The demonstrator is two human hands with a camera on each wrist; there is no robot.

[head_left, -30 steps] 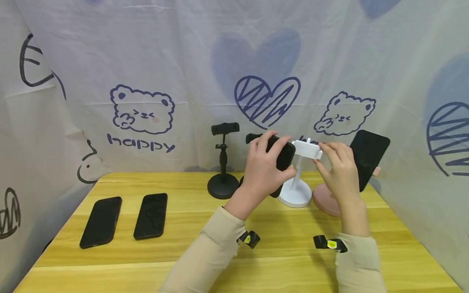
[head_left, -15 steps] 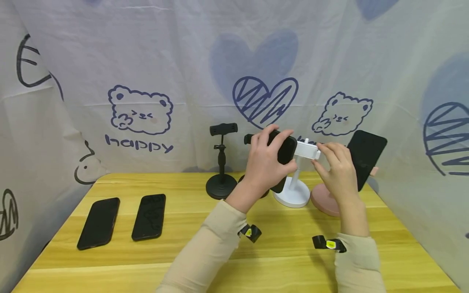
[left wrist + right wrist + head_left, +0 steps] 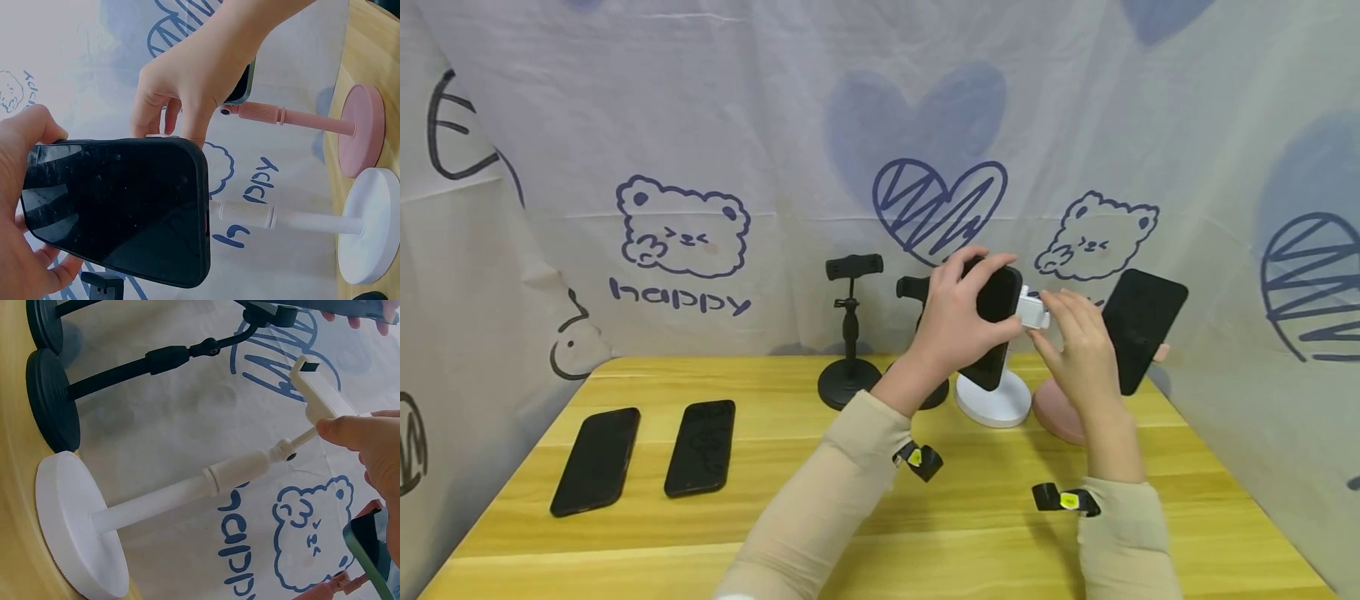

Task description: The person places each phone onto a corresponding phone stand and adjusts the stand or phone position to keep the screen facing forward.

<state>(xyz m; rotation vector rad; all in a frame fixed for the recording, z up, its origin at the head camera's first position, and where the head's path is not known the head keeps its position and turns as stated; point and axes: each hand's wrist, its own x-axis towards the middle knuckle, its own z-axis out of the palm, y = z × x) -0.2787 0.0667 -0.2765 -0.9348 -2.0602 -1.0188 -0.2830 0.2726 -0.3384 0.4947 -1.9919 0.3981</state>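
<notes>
My left hand [image 3: 958,321] grips a black smartphone [image 3: 1000,292] by its edges and holds it tilted above the table. In the left wrist view the dark screen [image 3: 119,206] faces the camera. My right hand [image 3: 1082,346] holds the right end of the white phone stand's clamp [image 3: 1033,313]. In the right wrist view, the thumb presses on the white clamp [image 3: 322,390], whose other end sticks out free. The phone overlaps the clamp's left part in the head view; the right wrist view shows them apart. The stand's round white base [image 3: 992,406] rests on the table.
Two black phones [image 3: 597,461] [image 3: 702,447] lie at the table's left. A black phone stand [image 3: 850,333] stands at the back, with a second black stand [image 3: 912,288] partly behind my left hand. At right, a pink stand [image 3: 1056,412] bears a phone [image 3: 1144,325].
My left hand has moved right and slightly up with the smartphone, which now covers more of the white clamp. The right hand keeps its hold, almost unmoved. The view has shifted slightly.
</notes>
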